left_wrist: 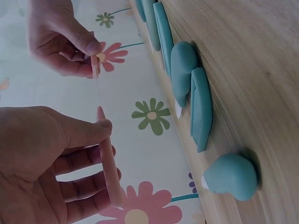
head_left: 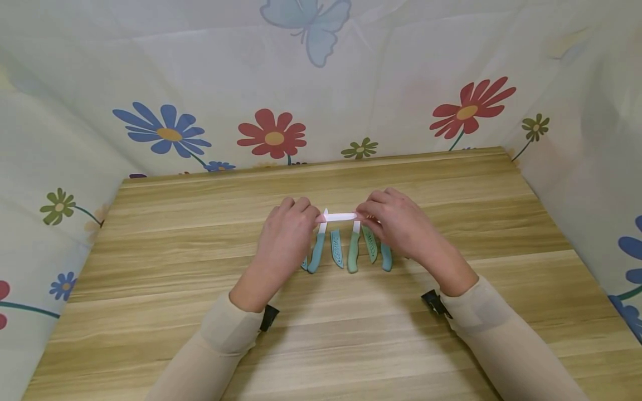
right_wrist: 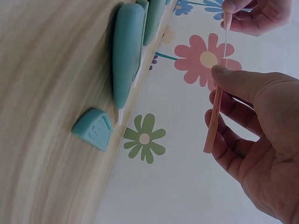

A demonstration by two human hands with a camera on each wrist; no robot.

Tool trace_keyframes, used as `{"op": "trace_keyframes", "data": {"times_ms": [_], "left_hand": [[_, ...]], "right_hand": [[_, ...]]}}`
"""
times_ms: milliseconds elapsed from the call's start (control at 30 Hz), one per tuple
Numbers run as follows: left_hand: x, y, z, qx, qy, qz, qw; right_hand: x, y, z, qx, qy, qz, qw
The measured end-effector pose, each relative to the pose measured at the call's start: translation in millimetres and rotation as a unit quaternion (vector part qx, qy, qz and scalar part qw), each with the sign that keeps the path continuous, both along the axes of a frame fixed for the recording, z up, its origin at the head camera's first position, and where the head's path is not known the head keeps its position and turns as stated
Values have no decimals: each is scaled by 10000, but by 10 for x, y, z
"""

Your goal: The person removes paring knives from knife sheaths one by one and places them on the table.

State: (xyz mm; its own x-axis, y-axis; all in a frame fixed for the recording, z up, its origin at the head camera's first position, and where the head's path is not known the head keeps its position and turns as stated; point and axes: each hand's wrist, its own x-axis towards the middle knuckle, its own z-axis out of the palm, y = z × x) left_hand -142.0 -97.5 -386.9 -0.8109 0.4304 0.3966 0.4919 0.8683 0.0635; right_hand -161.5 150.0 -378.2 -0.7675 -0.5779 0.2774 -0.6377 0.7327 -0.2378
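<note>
My left hand (head_left: 288, 236) pinches the pink handle (left_wrist: 110, 170) of a small paring knife between thumb and fingers. The knife's white blade (head_left: 340, 217) points right, held level above the table. In my right hand (head_left: 403, 225) is a pink blade sheath (right_wrist: 214, 121), gripped by thumb and fingertips. The blade's tip is at the sheath's near end; whether it is inside cannot be told. Below the hands lie a blue-handled knife (head_left: 317, 252), a blue sheath (head_left: 336, 249), a green-handled knife (head_left: 353, 252) and a green sheath (head_left: 370, 245).
Another blue knife handle (head_left: 386, 258) is partly hidden under my right hand. A blue sheath (head_left: 304, 264) shows beside my left wrist. The wooden table (head_left: 175, 239) meets a flower-printed cloth (head_left: 210, 67) at its back and sides.
</note>
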Motion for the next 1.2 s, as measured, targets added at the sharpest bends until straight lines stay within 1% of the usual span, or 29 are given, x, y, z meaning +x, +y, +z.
{"op": "trace_keyframes", "data": {"times_ms": [267,500,700,933,1200], "left_hand": [[-8,-30,6,78,29,64,9999],[0,-50,26,130,-15,159,9998],[-5,-76,41,109,-75,242,9996],[-26,-123,58,268,-233,398,9986],[-56,-189,88,242,-398,656,9968]], "right_hand": [[-13,10,14,53,-3,-76,10000],[-14,21,13,79,-33,-132,9999],[-15,34,12,73,58,-106,9999],[-20,18,18,80,16,-114,9999],[-36,-23,20,91,1,-54,9999]]}}
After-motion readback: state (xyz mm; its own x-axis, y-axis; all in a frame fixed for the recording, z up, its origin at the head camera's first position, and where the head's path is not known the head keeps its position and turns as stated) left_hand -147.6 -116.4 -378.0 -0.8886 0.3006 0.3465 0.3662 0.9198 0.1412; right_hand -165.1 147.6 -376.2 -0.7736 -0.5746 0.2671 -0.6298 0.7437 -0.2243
